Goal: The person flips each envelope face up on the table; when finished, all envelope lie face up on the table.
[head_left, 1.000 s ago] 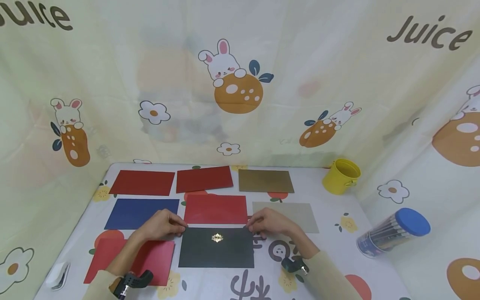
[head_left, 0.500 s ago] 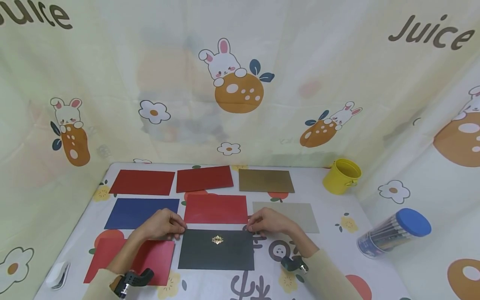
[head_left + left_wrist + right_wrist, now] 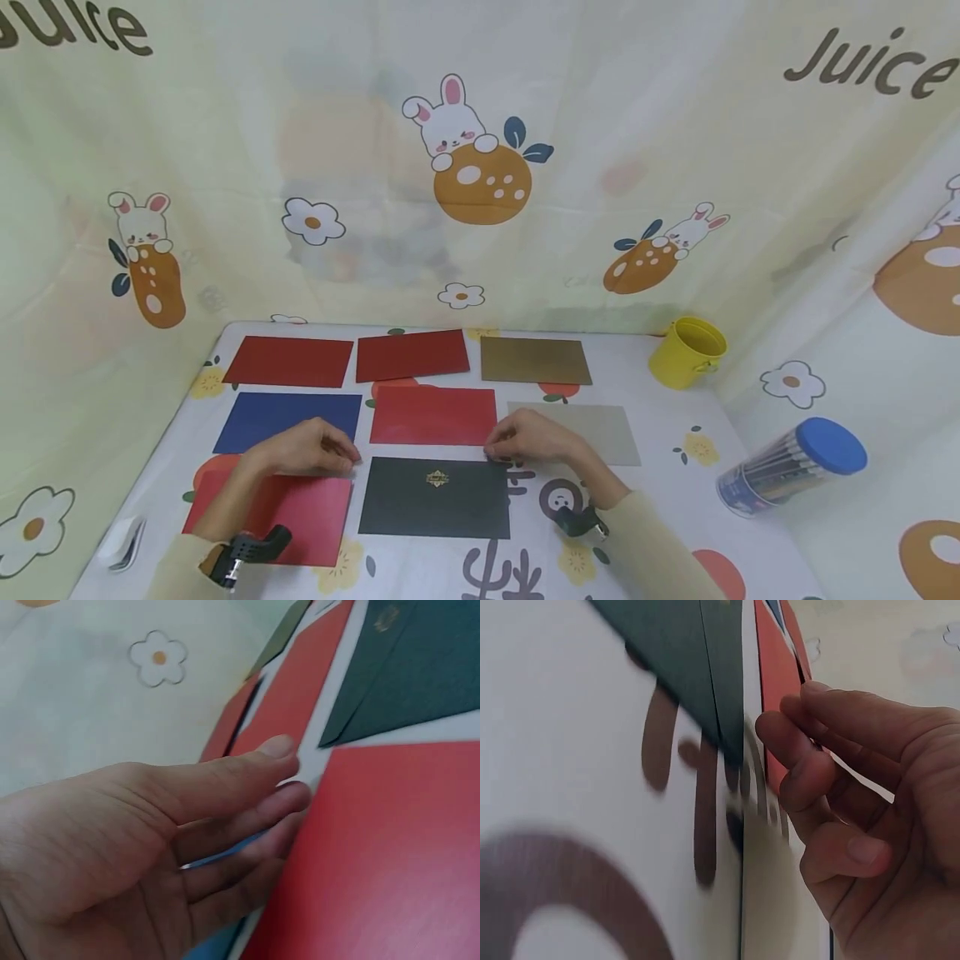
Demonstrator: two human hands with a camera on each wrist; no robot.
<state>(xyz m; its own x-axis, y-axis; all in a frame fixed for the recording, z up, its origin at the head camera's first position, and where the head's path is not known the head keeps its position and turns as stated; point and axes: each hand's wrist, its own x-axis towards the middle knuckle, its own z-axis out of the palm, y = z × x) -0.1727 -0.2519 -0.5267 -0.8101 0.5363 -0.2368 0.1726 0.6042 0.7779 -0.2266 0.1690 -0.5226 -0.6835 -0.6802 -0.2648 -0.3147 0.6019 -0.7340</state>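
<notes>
One dark green envelope [image 3: 435, 497] with a small gold emblem lies flat near the front edge of the table [image 3: 660, 492], squarely between a person's two hands. Eight more envelopes or cards surround it: four red ones [image 3: 273, 517], one at its 9 o'clock, one at 12 o'clock and two in the far row; one blue card [image 3: 288, 414] at 10 o'clock; one pale grey card [image 3: 592, 425] at 2 o'clock; and one bronze-brown card [image 3: 535, 361] beyond that.

At the green envelope's top right corner, the right hand [image 3: 532, 438] rests palm down; the wrist view shows its fingers [image 3: 795, 754] bent and gathered close to that corner, just beside the edge, though whether they actually pinch the paper cannot be told. Off the top left corner, the left hand [image 3: 303, 450] lies over the upper edge of the near red envelope, its fingers [image 3: 247, 825] loosely extended and lightly curled, holding nothing, tips near the gap between red and green.

One yellow cup [image 3: 687, 352] stands at 2 o'clock in the table's far right corner. One clear tube with a blue cap [image 3: 795, 465] lies on its side at 3 o'clock, well apart.
</notes>
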